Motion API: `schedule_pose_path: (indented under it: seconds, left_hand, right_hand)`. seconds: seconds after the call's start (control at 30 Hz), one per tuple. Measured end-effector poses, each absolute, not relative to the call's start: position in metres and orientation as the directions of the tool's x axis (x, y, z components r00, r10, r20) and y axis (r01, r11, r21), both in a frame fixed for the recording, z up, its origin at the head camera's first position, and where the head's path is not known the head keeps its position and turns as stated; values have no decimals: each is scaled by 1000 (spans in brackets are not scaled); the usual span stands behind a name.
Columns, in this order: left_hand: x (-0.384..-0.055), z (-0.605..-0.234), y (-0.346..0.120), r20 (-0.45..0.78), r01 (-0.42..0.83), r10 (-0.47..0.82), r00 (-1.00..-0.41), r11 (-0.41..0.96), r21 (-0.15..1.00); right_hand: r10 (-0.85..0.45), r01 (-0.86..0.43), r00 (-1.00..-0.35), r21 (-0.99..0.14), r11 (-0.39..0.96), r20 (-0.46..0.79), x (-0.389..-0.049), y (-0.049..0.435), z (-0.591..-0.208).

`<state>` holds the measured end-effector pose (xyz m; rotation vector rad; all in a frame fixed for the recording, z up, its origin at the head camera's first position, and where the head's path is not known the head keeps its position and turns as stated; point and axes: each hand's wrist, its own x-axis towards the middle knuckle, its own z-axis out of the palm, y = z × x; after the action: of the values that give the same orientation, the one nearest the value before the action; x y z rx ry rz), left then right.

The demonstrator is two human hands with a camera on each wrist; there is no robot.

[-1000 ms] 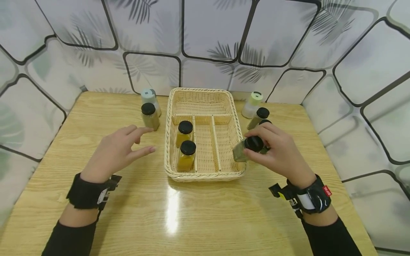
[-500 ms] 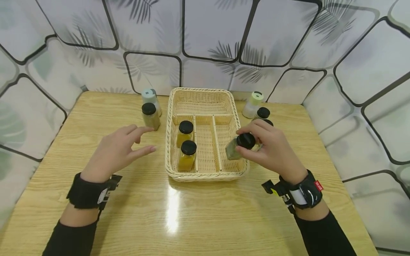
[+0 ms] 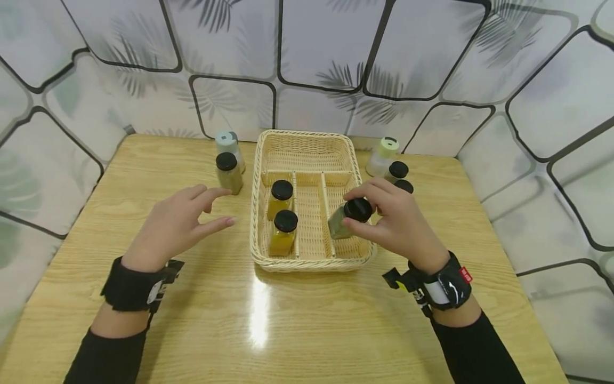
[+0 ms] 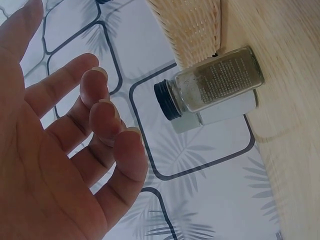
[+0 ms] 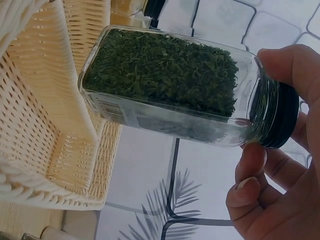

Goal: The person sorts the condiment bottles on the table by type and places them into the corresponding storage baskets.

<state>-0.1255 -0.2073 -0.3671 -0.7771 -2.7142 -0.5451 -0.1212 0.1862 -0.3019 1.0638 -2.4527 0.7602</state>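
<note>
My right hand [image 3: 393,216] pinches a glass spice jar [image 5: 165,82] of dried green herbs near its black lid [image 5: 287,115]. In the head view the jar leans over the right compartment of the wicker basket [image 3: 312,265]. My left hand [image 3: 175,224] holds nothing; thumb and forefinger are spread apart, left of the basket. Just beyond its fingertips stands a black-lidded jar of brownish-green powder [image 3: 230,178], also seen in the left wrist view as a labelled powder jar [image 4: 222,80]. Two yellow spice jars [image 3: 282,240] stand in the basket's left compartment.
Behind the powder jar is a shaker with a pale blue cap [image 3: 226,141]. To the basket's right stand a shaker with a light green cap [image 3: 384,154] and two black-lidded jars [image 3: 398,170]. A patterned wall [image 3: 230,106] closes off the table's back edge.
My right hand has carried the herb jar leftward from the basket's right rim to over the right compartment. The left hand has stayed in place.
</note>
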Motion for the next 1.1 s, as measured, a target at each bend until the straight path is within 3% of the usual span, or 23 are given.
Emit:
schedule_pose_path:
  seconds: [1.1]
  left_hand:
    - [-128, -365, -211, 368, 559, 451, -813, 782, 277]
  right_hand:
    - [-600, -765, -644, -387, 515, 475, -123, 156, -317]
